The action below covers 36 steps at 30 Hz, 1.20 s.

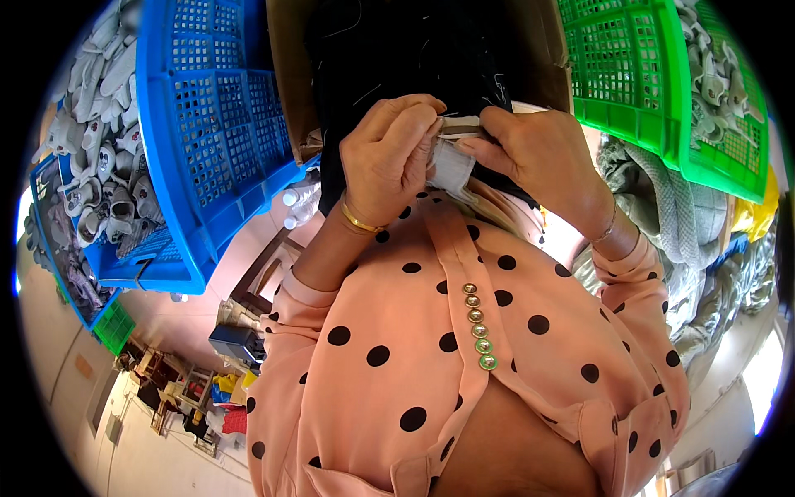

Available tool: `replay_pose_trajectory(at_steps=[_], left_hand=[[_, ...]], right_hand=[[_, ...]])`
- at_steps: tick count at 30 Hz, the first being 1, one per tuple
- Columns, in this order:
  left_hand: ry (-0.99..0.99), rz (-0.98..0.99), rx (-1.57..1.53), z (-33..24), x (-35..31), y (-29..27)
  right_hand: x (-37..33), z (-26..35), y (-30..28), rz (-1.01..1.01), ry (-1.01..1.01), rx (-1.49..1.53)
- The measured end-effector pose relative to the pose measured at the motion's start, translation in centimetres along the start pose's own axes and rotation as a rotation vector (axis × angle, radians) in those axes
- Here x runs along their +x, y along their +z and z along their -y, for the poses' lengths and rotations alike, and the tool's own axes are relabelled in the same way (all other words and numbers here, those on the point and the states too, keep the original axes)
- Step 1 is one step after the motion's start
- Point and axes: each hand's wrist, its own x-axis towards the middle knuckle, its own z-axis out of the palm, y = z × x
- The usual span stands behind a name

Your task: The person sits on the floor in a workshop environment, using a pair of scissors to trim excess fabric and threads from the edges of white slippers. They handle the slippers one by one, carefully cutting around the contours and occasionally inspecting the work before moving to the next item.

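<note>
Over my lap, both hands grip a small whitish-grey fabric piece (451, 168) with a tan and white edge strip at its top. My left hand (391, 151) is closed on the piece's left end, its fingers curled over. On the other end, my right hand (537, 159) pinches between thumb and bent forefinger. Much of the piece is covered by my fingers, so its full shape cannot be made out. Just beyond my hands lies black cloth (406, 58) with loose thread ends scattered on it.
A blue plastic crate (219, 141) stands at my left, by a heap of small grey shoes (103, 166). To the right is a green crate (629, 79) with grey pieces beyond it. Grey fabric bundles (662, 195) lie below it. Cardboard (290, 83) flanks the black cloth.
</note>
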Motion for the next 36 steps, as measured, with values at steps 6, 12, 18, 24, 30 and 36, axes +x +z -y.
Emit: replay_pose_trajectory(at_steps=[6,12,18,24,30,36], left_hand=[[-0.144,-0.097,-0.185,0.9,-0.5,1.1],[-0.631,0.035,-0.953,0.4,-2.8,1.3],[-0.745,0.463,-0.710,4.0,-3.2,1.1],[-0.573,0.977,-0.865,4.6,1.8,-0.6],[-0.651,0.541,-0.720,2.8,-1.7,-0.2],[-0.412,0.251,-0.222,0.9,-2.6,0.8]], right_hand=[[0.3,-1.0,1.0,-0.032,-0.006,0.054],[0.6,-2.0,1.8,-0.165,0.127,0.508],[1.4,-2.8,2.7,-0.096,0.060,0.315],[1.7,-3.1,0.6,0.025,-0.020,0.406],[-0.4,-4.7,2.7,0.073,0.253,0.645],[-1.2,-3.7,3.2,-0.008,0.327,0.594]])
